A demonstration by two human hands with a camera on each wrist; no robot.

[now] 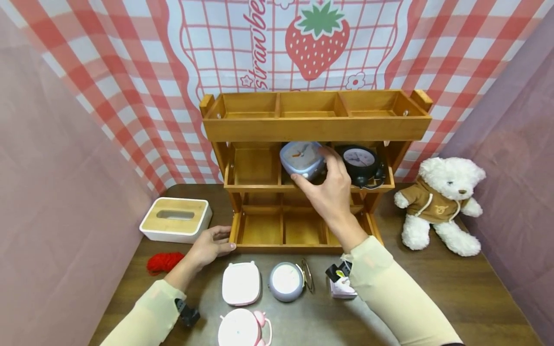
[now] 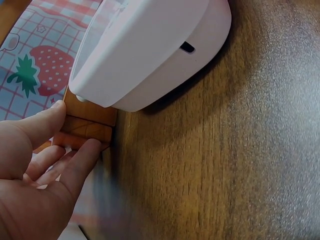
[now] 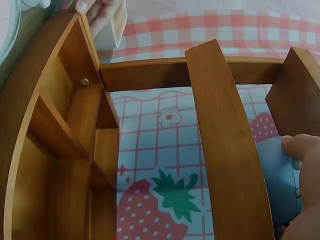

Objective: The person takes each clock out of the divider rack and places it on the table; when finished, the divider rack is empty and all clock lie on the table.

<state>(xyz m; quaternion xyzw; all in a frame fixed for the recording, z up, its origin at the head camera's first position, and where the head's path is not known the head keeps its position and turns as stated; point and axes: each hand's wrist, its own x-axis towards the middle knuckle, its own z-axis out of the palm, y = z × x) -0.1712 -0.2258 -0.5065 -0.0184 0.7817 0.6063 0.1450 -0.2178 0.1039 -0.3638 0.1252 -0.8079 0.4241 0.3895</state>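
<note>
One blue alarm clock (image 1: pixel 300 158), grasped by the right hand (image 1: pixel 332 186), was tilted at the middle-tier centre compartment of the wooden shelf (image 1: pixel 316 129), under the top front edge, open room to its left, a black alarm clock (image 1: pixel 359 157) close at right, while the left hand (image 1: pixel 209 246) gripped the shelf's lower left corner.

Cannot see the right side of the blue clock (image 1: pixel 298 157) in the head view, tucked behind the right fingers (image 1: pixel 335 164). Cannot read the washed-out dial of the grey clock (image 1: pixel 286 279), nor the tiny numerals on the black clock (image 1: pixel 358 157). Lose the bottom of the pink clock (image 1: pixel 237 330) to the lower edge. In the left wrist view, lose the top of a white casing (image 2: pixel 150 50) to the upper edge.
</note>
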